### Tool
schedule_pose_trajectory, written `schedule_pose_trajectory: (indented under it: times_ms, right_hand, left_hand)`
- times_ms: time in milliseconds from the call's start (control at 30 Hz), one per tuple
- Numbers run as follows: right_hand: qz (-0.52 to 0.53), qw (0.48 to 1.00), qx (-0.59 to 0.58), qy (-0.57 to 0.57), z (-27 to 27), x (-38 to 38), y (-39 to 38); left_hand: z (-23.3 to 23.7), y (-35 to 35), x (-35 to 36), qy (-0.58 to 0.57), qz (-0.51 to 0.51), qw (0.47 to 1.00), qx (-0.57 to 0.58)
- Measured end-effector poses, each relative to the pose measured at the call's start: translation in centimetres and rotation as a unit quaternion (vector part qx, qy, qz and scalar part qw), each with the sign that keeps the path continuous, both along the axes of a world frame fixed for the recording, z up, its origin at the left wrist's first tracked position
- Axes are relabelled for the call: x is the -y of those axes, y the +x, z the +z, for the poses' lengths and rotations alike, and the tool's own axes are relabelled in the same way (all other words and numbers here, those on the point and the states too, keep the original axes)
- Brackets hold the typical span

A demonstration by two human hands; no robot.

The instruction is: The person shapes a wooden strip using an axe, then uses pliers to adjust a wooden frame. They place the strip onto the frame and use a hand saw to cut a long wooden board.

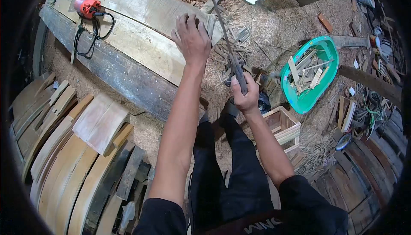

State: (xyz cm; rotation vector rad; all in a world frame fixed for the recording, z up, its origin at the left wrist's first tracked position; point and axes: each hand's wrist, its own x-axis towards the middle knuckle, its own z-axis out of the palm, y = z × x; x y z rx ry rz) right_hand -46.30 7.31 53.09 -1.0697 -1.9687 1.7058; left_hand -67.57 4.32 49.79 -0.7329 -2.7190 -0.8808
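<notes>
My left hand [192,38] lies on the near end of a wide wooden board [141,5], its fingers spread and slightly bent over the surface. Closed around a dark handle, my right hand [246,92] holds a hand saw [225,33] with a long, narrow blade seen nearly edge-on. The blade points away from me and passes close beside the board's end, just right of my left hand. Paler planks lie along the board's lower side on a dark, worn plank [128,78].
A red power tool [89,8] with a black cord rests on the boards. To the right are a green tub [332,65] of wood scraps and a small wooden crate [280,125]. Stacked planks [81,153] stand at lower left. Shavings and offcuts cover the floor.
</notes>
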Motion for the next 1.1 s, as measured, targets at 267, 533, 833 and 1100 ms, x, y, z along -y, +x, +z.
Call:
schedule_pose_trajectory:
  times_ms: [267,533,833,1100]
  right_hand:
    - [0.030,0.999,0.001,0.016,-1.0,-1.5,0.0]
    - [0.060,0.998,0.018,0.012,0.0,-3.3,-0.1]
    - [0.068,0.996,0.040,0.031,1.3,-3.7,-1.0]
    - [0.082,0.992,0.079,0.057,2.1,-4.8,-0.9]
  left_hand:
    - [-0.8,-0.2,-1.1,-0.054,0.058,0.995,0.052]
    - [-0.4,-0.3,-3.3,-0.070,0.182,0.974,0.114]
    - [-1.0,-0.6,-4.0,-0.142,0.225,0.963,0.050]
    - [-1.3,-0.8,-4.1,-0.158,0.222,0.960,0.070]
